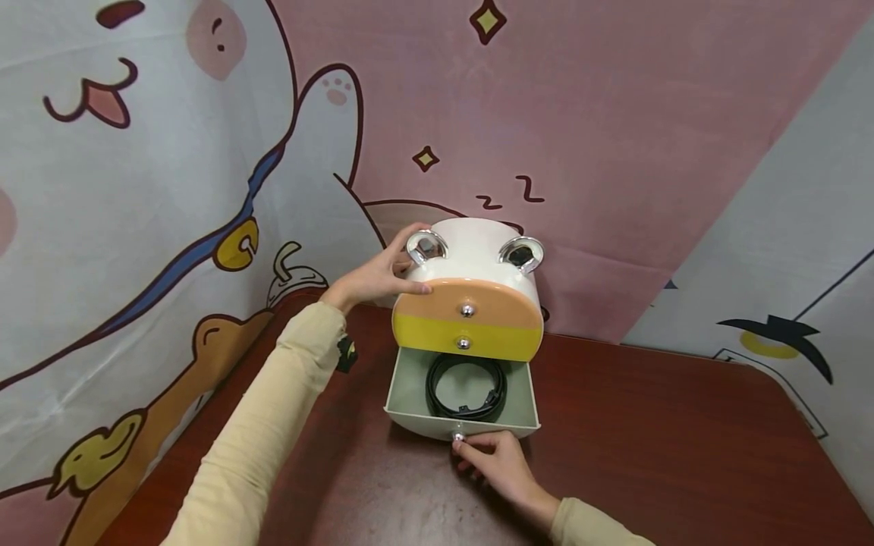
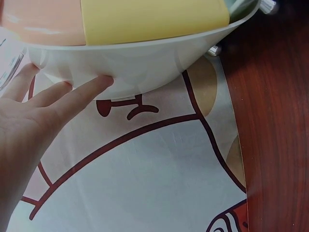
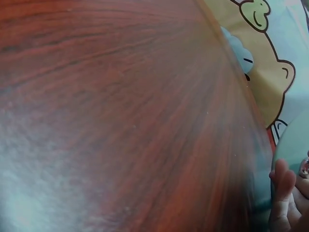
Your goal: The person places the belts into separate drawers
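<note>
A small white storage box (image 1: 471, 250) with silver ring-shaped ears stands on the table. Its orange drawer (image 1: 501, 301) and yellow drawer (image 1: 505, 339) are closed, while the pale green bottom drawer (image 1: 403, 383) is pulled out. Inside that drawer lies a coiled black cable (image 1: 433, 390). My left hand (image 1: 375, 280) rests on the box's upper left, thumb against the orange front. In the left wrist view, extended fingers (image 2: 91, 89) touch the white shell. With thumb and finger, my right hand (image 1: 501, 464) pinches the green drawer's silver knob (image 1: 458, 437).
The dark red-brown wooden table (image 1: 649, 432) extends around the box. A cartoon-printed cloth (image 1: 601, 136) hangs behind and to the left. Behind my left sleeve, a small dark object with green marks (image 1: 347, 353) is partly visible.
</note>
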The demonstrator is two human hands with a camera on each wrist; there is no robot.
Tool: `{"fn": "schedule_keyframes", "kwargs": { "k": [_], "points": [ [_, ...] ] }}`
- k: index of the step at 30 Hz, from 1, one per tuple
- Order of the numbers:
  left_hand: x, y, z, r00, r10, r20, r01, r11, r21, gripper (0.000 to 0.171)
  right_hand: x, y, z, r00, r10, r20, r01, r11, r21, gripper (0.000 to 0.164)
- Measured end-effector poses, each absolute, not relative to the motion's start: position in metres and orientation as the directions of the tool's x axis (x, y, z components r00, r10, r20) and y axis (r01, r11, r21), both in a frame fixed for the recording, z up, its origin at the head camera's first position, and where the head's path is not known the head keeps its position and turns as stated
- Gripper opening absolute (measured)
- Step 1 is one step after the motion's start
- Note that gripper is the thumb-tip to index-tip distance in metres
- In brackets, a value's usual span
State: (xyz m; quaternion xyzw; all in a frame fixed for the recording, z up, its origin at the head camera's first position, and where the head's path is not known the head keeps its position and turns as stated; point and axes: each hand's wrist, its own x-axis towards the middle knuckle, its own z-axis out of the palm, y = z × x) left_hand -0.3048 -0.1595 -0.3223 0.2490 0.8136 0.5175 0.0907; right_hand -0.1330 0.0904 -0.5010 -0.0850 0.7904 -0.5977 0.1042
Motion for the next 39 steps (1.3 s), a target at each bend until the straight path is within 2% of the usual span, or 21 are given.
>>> {"fn": "schedule_keyframes", "kwargs": {
  "k": [9,30,39],
  "points": [
    [-0.305,-0.159,-0.321,-0.866,0.489,0.106,0.314,0.365,0.877,0.099,-0.142,0.093,-0.500,-0.969,-0.240,-0.051,-0.015,0.265,-0.964,0.023],
    [-0.306,-0.159,-0.324,-0.838,0.533,0.114,0.316,0.304,0.898,0.097,-0.160,0.090,-0.502,-0.980,-0.197,-0.039,-0.023,0.304,-0.952,0.024],
    [-0.308,-0.159,-0.323,-0.847,0.521,0.100,0.295,0.306,0.905,0.100,-0.168,0.088,-0.503,-0.983,-0.180,-0.023,-0.031,0.296,-0.955,0.021]
  ]
}}
